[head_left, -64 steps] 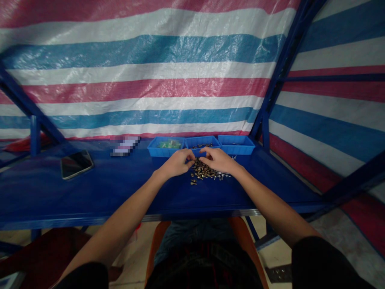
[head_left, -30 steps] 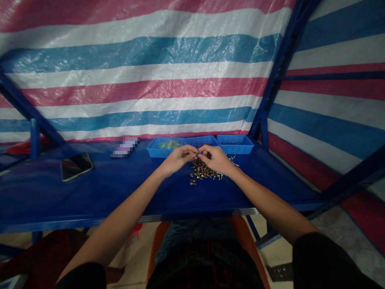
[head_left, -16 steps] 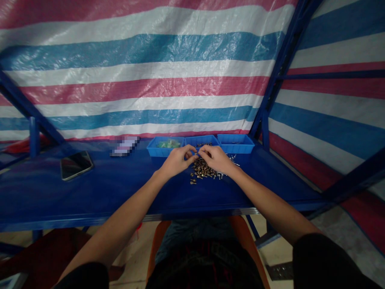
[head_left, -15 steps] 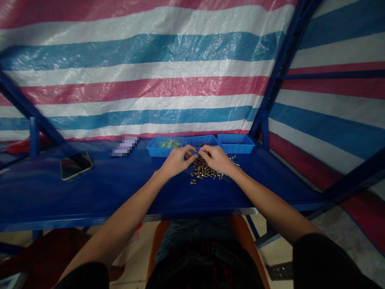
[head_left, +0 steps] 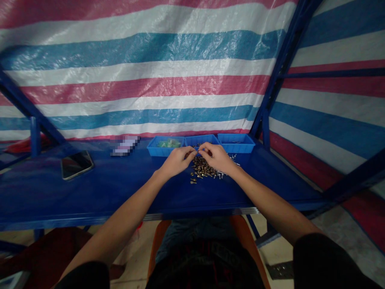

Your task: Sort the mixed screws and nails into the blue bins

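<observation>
My left hand (head_left: pixel 179 159) and my right hand (head_left: pixel 214 155) meet fingertip to fingertip above a pile of small brass-coloured screw-like parts (head_left: pixel 204 168). Both are closed in a pinch. Whatever lies between the fingertips is too small to name. Silvery screw-like pieces (head_left: pixel 221 175) lie at the right side of the pile, partly behind my right hand. Just beyond the hands stands the middle blue bin (head_left: pixel 215 139), with some dark small parts in it.
The left blue bin (head_left: pixel 162 151) holds pale green pieces (head_left: pixel 170 143); the right blue bin (head_left: pixel 245 147) has a few small parts. A phone (head_left: pixel 77 164) lies on the blue table (head_left: pixel 120 196) at left, near a blurred-out item (head_left: pixel 125 145). Blue frame posts (head_left: pixel 266 130) border the table.
The fingertips of both hands have shifted slightly against each other, and my right hand's fingers sit a little higher. The pile and the bins look the same.
</observation>
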